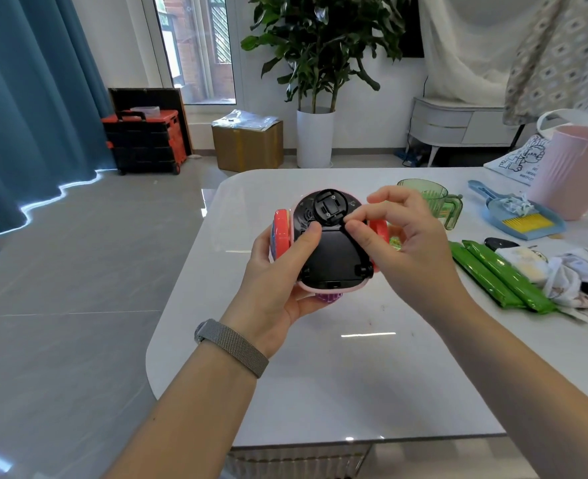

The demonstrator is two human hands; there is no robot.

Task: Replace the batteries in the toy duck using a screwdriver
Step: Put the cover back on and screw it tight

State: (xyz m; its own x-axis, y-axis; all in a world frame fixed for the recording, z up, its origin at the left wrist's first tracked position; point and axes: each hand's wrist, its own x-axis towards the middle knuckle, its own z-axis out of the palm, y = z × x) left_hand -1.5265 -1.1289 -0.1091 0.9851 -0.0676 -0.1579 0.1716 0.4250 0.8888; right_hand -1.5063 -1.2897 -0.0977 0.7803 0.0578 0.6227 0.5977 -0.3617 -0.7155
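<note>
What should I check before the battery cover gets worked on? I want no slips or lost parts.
1. Toy duck held firmly by left hand: ok.
2. Black underside facing up: ok.
3. Right hand fingertips at the cover's upper edge: ok.
4. Screwdriver within reach: cannot tell, none visible.
5. Cover screw removed: cannot tell.
6. Bare table below to catch parts: ok.

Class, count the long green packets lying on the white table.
2: both lie side by side on the table's right, one green packet nearer the hands, the other beyond it. More may be hidden under the cloths.
</note>
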